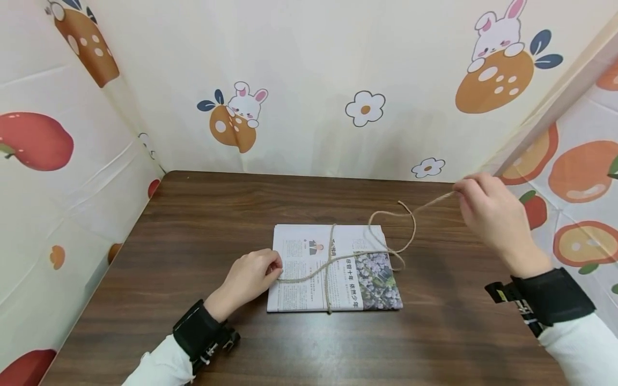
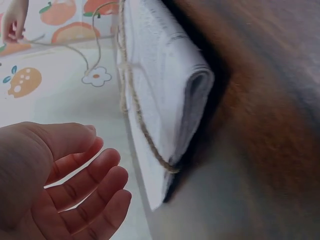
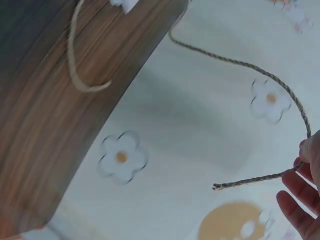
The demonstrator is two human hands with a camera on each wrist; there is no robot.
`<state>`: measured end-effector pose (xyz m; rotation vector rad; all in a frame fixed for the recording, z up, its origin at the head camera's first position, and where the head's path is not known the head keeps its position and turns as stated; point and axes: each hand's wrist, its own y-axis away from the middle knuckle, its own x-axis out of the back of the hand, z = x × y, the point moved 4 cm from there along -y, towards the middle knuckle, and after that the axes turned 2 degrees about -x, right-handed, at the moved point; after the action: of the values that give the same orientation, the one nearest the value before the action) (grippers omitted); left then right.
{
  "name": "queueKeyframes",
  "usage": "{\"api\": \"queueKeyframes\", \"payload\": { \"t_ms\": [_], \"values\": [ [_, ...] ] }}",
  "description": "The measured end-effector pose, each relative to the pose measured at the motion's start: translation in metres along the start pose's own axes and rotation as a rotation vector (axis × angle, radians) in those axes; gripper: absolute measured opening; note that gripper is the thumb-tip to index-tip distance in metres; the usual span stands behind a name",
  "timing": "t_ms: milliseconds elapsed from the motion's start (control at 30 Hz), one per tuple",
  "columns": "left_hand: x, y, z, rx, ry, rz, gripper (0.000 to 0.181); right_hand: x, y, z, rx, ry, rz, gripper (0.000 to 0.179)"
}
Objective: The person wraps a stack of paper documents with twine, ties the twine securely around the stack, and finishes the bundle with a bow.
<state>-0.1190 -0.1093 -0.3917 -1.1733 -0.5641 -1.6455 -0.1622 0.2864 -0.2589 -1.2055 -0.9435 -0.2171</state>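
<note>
A folded newspaper bundle [image 1: 299, 296] lies flat on the table, with brown twine [image 1: 329, 289] crossing it lengthwise and crosswise. Up and to the right of the paper, my right hand [image 1: 492, 214] pinches one length of the twine between thumb and fingers. A short tail of that twine [image 3: 250, 180] sticks out past the fingers in the right wrist view. The other loose end curls near the paper's upper right corner. At the paper's left edge is my left hand [image 1: 251, 276]; its fingers are loosely bent and hold nothing in the left wrist view.
The dark wooden table [image 1: 217, 214] has its back edge against a printed cloth backdrop [image 1: 309, 107]. Printed cloth hangs at both sides too. Black straps with small devices [image 1: 200, 332] sit on both wrists.
</note>
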Motion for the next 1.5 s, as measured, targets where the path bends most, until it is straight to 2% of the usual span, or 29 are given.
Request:
{"api": "queueKeyframes", "payload": {
  "t_ms": [300, 467, 600, 733, 833, 1033, 1233, 1367, 1500],
  "values": [
    [0.009, -0.012, 0.014, -0.073, -0.008, 0.039, 0.011, -0.025, -0.022, -0.042, 0.258, -0.135, -0.022, 0.01],
    [0.022, -0.03, 0.032, -0.147, -0.023, 0.065, 0.01, -0.037, -0.028, -0.062, 0.355, -0.19, -0.026, 0.02],
    [0.035, -0.05, 0.05, -0.245, -0.019, 0.124, 0.004, -0.044, -0.031, -0.077, 0.41, -0.247, -0.039, 0.021],
    [0.045, -0.067, 0.067, -0.341, -0.008, 0.189, 0.004, -0.049, -0.031, -0.091, 0.443, -0.308, -0.044, 0.02],
    [0.048, -0.08, 0.077, -0.377, 0.011, 0.207, 0.009, -0.052, -0.029, -0.1, 0.453, -0.35, -0.052, 0.019],
    [0.044, -0.099, 0.09, -0.409, 0.061, 0.178, 0.021, -0.059, -0.024, -0.119, 0.482, -0.427, -0.069, 0.017],
    [0.034, -0.108, 0.1, -0.444, 0.142, 0.122, 0.019, -0.063, -0.021, -0.128, 0.49, -0.477, -0.066, 0.016],
    [0.03, -0.112, 0.103, -0.443, 0.191, 0.102, 0.016, -0.064, -0.022, -0.129, 0.478, -0.487, -0.048, 0.014],
    [0.034, -0.116, 0.103, -0.413, 0.172, 0.119, 0.011, -0.064, -0.023, -0.128, 0.463, -0.476, -0.039, 0.016]
  ]
}}
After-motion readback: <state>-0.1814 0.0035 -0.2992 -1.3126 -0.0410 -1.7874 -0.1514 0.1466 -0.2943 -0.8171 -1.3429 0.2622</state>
